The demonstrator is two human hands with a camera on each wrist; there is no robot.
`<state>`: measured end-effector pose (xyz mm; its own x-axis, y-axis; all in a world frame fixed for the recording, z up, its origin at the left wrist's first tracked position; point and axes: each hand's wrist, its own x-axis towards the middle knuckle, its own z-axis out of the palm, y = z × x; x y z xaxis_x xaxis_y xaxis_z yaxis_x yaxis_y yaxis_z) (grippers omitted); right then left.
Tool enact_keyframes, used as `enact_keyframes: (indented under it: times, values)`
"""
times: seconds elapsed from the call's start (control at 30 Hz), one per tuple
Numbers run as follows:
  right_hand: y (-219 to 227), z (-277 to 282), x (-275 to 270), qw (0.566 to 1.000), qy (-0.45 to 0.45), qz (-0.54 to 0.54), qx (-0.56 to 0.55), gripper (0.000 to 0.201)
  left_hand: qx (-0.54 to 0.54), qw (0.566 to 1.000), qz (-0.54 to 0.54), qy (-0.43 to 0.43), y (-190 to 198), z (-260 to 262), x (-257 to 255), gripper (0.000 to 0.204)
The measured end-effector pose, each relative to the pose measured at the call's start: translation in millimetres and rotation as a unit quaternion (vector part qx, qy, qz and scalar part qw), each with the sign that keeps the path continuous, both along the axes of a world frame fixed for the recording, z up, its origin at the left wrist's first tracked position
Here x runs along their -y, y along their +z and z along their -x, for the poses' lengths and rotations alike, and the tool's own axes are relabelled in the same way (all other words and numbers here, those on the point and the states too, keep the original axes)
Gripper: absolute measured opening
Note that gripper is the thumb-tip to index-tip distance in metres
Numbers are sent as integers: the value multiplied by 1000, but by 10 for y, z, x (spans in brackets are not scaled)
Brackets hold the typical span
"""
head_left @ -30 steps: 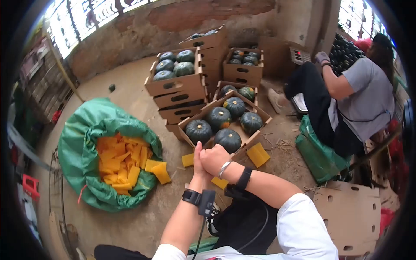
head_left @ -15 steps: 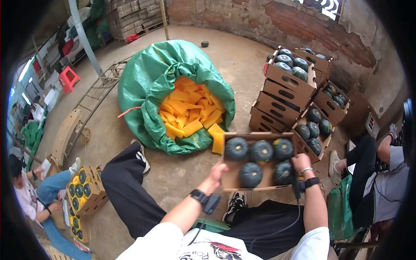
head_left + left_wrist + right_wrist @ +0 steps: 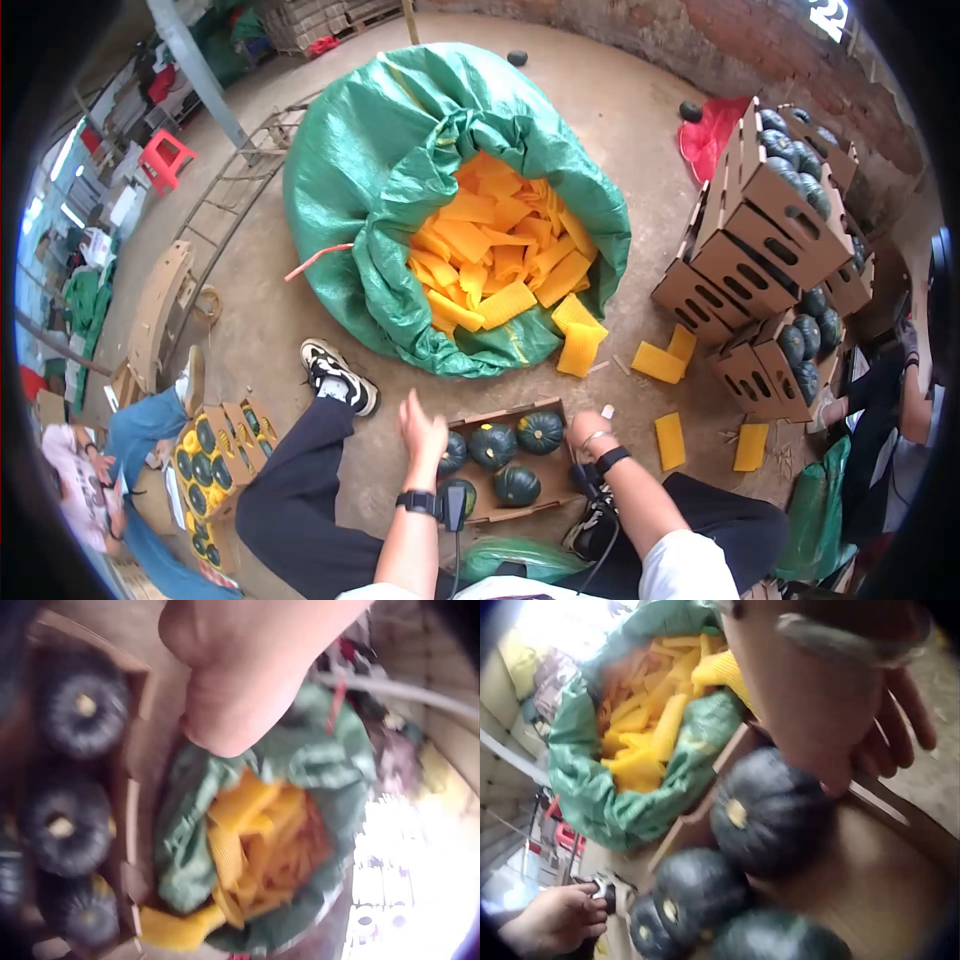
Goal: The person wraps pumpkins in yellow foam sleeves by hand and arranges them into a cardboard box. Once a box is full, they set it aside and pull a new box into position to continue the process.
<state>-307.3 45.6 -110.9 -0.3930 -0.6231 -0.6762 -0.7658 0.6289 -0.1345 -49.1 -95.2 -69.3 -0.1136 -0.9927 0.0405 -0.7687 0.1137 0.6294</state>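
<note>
A shallow cardboard box point(image 3: 556, 472) of dark green squashes point(image 3: 491, 445) lies low between my feet. My left hand point(image 3: 424, 436) is over the box's left end, fingers extended, holding nothing. At the opposite end is my right hand point(image 3: 588, 430). In the right wrist view, the thumb of that right hand point(image 3: 817, 712) is right at the end wall, and its loosely spread fingers hang outside it. Beyond the box sits a big green woven sack point(image 3: 345, 170), its rolled mouth full of yellow foam-net sleeves point(image 3: 470, 245).
Loose yellow sleeves point(image 3: 669, 441) lie on the floor. Stacked boxes point(image 3: 790, 235) of squashes stand at right, near a red bag point(image 3: 715, 135). One person point(image 3: 80, 480) sits at left by boxes of yellow-wrapped squashes point(image 3: 205, 455); another person's arm point(image 3: 910, 400) shows at far right.
The hands, clasped a second ago, then held the box by its two ends. Now the box is lower and nearer my body, and the left hand is off it. The view has turned left.
</note>
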Motion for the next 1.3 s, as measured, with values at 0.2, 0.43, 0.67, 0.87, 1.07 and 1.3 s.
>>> enact_keyframes:
  times: [0.2,0.43,0.67,0.87,1.07,1.3]
  values:
    - [497,926,1476,922,-106,370,55,35,-131,970,-17,-204,-136,1601,2221,54]
    - [509,2066,2642,890,-110,437,66,53,239,966,92,24,286,1005,4134,48]
    - [-485,1310,3513,840,-102,499,189,81,-34,963,-64,-259,-183,1930,3070,43]
    - [132,1626,3254,806,-100,527,250,69,-112,932,-160,-305,-429,2385,2226,39]
    - [2365,1991,2375,887,151,412,141,60,-162,859,-270,-403,-202,2667,754,37]
    - [2507,2015,175,948,100,296,67,59,-157,766,-355,-512,125,2975,-1455,35]
